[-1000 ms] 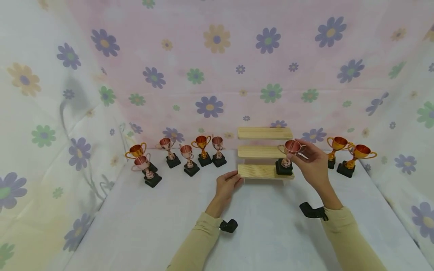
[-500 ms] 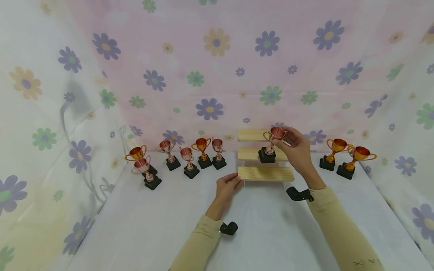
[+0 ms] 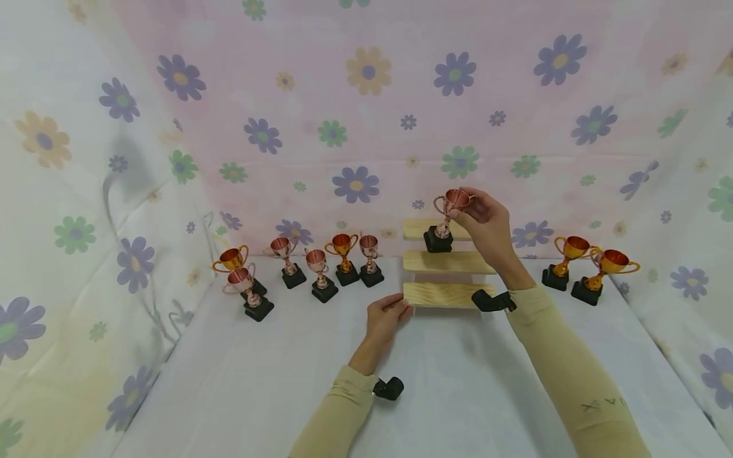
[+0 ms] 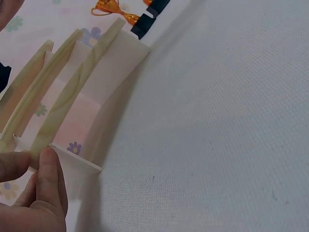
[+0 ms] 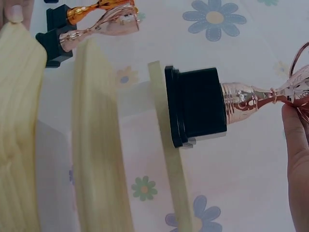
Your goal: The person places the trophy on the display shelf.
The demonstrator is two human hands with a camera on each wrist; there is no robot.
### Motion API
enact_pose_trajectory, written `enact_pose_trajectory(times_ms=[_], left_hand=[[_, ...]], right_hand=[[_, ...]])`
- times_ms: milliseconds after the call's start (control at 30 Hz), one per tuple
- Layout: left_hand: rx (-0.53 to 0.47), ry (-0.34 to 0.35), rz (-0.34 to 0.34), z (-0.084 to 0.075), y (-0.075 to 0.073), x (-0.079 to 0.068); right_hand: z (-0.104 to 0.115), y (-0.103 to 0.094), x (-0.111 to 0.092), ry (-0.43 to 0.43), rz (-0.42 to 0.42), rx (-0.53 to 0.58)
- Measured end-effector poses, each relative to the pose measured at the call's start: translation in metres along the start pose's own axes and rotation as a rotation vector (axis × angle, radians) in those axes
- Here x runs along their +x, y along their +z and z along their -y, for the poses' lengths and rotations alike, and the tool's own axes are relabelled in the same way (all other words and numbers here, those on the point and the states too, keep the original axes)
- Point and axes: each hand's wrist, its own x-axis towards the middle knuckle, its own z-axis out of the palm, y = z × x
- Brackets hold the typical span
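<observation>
Trophy [image 5: 239, 102] pinched in right fingers [image 5: 292, 128] perhaps touches the top shelf's edge [image 3: 413, 229]; left fingers [image 4: 47, 176] pinch the bottom shelf [image 3: 443, 294].

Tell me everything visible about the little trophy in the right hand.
The trophy is shiny, copper-pink and metallic-looking, with two handles, a cup redder inside, a narrow stem and a black stepped base. It is base down at the top wooden board; contact there is unclear. The right hand holds it near the cup's bottom.
</observation>
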Motion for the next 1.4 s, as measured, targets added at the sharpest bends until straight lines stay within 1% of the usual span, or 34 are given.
enact_pose_trajectory(times_ms=[67,200,300,533,667,800,967,1033,1267,1400], left_hand=[[-0.005,0.002,-0.001,0.000,0.001,-0.001],[-0.005,0.013,-0.001,-0.001,0.001,-0.002],[-0.006,0.015,-0.002,0.000,0.001,-0.002],[0.002,0.013,-0.008,0.000,0.001,-0.001],[0.011,0.012,-0.011,0.000,0.001,-0.002],[0.015,0.012,-0.012,0.001,0.001,-0.001],[0.010,0.003,-0.014,0.002,0.001,0.000],[0.004,0.003,-0.015,0.003,0.001,0.001],[0.005,0.029,-0.004,0.005,0.001,0.001],[0.001,0.032,-0.002,0.004,0.001,0.001]], right_hand=[[0.001,0.002,0.005,-0.015,0.007,0.004],[-0.002,0.008,0.014,-0.019,0.010,0.025],[-0.006,0.013,0.022,-0.006,0.003,0.034],[-0.014,0.025,0.037,0.021,0.004,-0.009],[-0.016,0.034,0.044,0.032,-0.001,0.001],[-0.013,0.041,0.048,0.036,0.008,0.009],[0.000,0.047,0.049,0.046,0.022,-0.016],[0.002,0.048,0.050,0.048,0.021,-0.020],[-0.020,0.049,0.058,0.021,0.011,-0.050],[-0.022,0.050,0.059,0.025,-0.001,-0.062]])
